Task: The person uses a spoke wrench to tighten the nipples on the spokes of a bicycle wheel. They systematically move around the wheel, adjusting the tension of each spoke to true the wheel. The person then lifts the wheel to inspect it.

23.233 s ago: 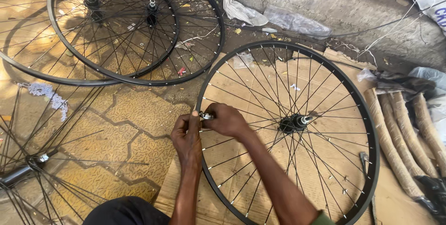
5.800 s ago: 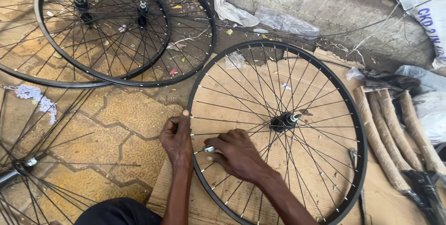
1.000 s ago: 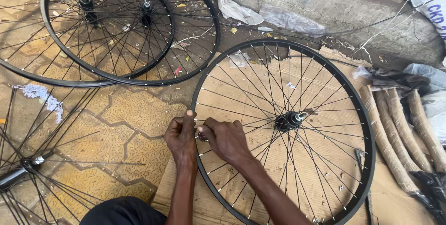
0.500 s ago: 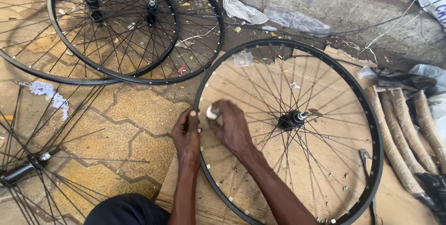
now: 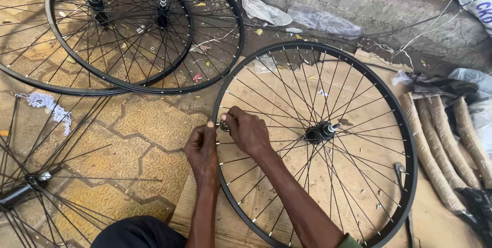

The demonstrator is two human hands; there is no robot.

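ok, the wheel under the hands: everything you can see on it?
The wheel is a black bicycle rim laced with thin metal spokes running to a dark central hub with a short silvery axle end. No tyre is on it. It lies flat on brown cardboard over patterned paving. The left hand grips the rim's left edge from outside; the right hand, inside the rim, pinches a small metal tool against a spoke end there. A tool lies on the cardboard under its right-hand spokes.
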